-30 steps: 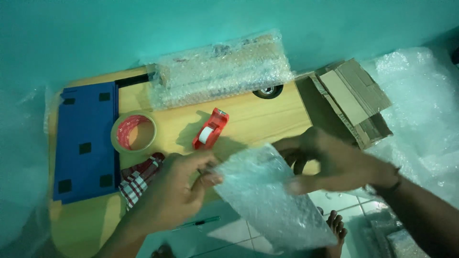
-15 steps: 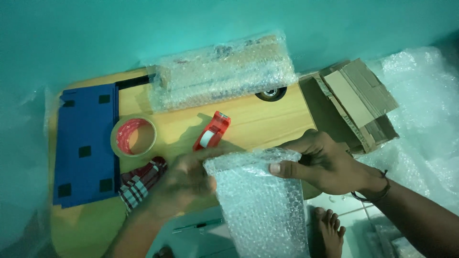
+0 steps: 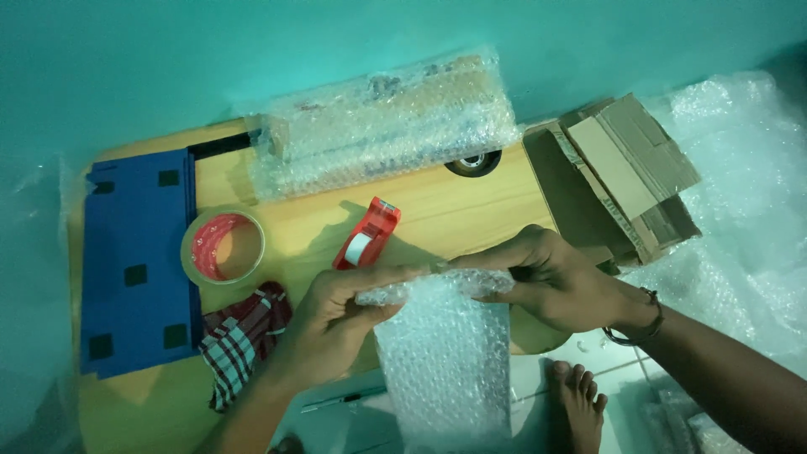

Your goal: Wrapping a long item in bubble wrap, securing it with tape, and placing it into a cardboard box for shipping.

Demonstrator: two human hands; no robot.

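Both hands grip the top edge of a bubble wrap sheet [image 3: 450, 361] that hangs down over the near edge of a wooden table [image 3: 454, 206]. My left hand [image 3: 345, 315] pinches the sheet's upper left corner. My right hand [image 3: 546, 282] holds the upper right part, fingers curled over the folded rim. A red tape dispenser [image 3: 367, 234] lies on the table just beyond my left hand. A roll of clear tape with a red core [image 3: 223, 248] sits further left.
A blue panel [image 3: 139, 261] lies on the table's left end, a checked cloth [image 3: 244, 336] beside it. A long bubble-wrapped bundle [image 3: 387, 122] lies along the far side. Flattened cardboard [image 3: 622, 172] rests at right, more bubble wrap [image 3: 740, 193] beyond. My bare foot [image 3: 580, 403] is on the tiled floor.
The sheet has been turned and straightened; its top edge now runs level between both hands, which have come closer together along the rim.
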